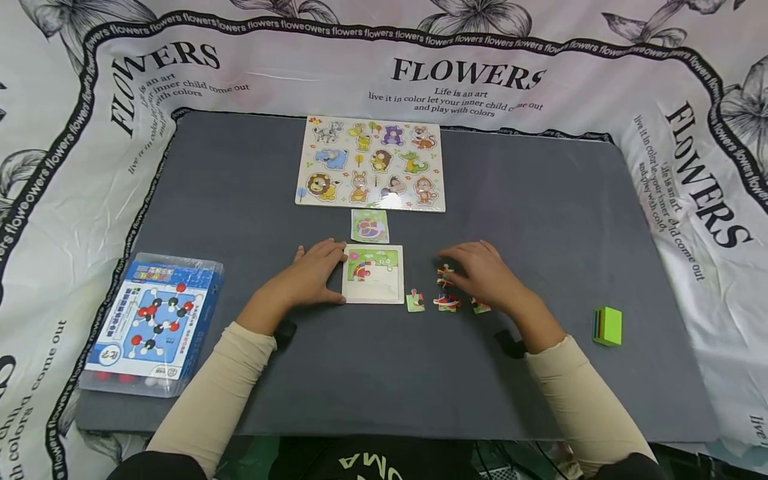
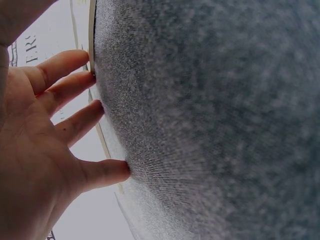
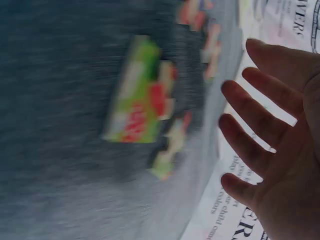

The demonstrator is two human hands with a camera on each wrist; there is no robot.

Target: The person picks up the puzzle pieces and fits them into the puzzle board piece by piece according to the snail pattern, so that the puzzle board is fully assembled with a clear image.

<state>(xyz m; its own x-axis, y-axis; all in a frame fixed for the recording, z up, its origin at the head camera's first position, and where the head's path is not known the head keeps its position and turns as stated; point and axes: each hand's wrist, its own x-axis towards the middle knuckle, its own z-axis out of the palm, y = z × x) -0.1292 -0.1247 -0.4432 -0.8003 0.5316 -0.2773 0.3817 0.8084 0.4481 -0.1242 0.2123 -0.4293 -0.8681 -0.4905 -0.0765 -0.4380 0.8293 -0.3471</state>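
Observation:
A small square puzzle tray (image 1: 375,293) lies in the middle of the table, with a few pieces set along its upper left part. My left hand (image 1: 315,272) rests at the tray's left edge, its fingers spread and touching the edge and the table in the left wrist view. Over several loose jigsaw pieces (image 1: 447,303) right of the tray hovers my right hand (image 1: 485,275), fingers loosely extended and apart, gripping nothing in the right wrist view (image 3: 280,145). Another jigsaw piece (image 1: 415,301) lies near the tray's lower right corner. The right hand partly hides some pieces.
A picture card (image 1: 369,226) lies just beyond the tray, and a large animal puzzle board (image 1: 370,164) behind it. On the left is a plastic box with a molecule picture (image 1: 153,320). Green blocks (image 1: 609,326) stand at the right on the grey table (image 1: 384,373).

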